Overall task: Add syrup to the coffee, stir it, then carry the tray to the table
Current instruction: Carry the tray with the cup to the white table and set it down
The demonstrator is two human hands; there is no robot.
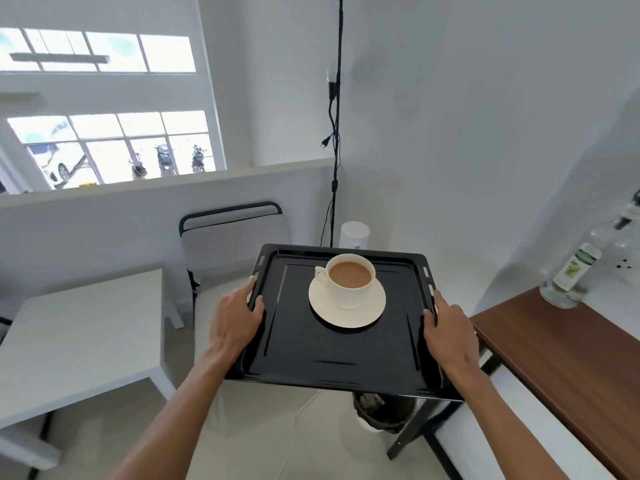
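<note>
A black metal tray (339, 368) is held level in the air in front of me. On its far half stands a white cup (349, 282) of milky brown coffee on a white saucer (367, 315), handle to the left. My left hand (237, 317) grips the tray's left rim, thumb on top. My right hand (450, 327) grips the right rim the same way. The syrup bottle (575, 268), clear glass with a green and white label, stands on the brown wooden counter (568, 358) at the right, apart from the tray.
A white low table (79, 341) stands at the left. Behind the tray is a grey chair (232, 244) with a black frame. A black stand with cables (335, 150) rises at the wall, a white cylinder (354, 233) beside it. A bin (381, 410) sits below the tray.
</note>
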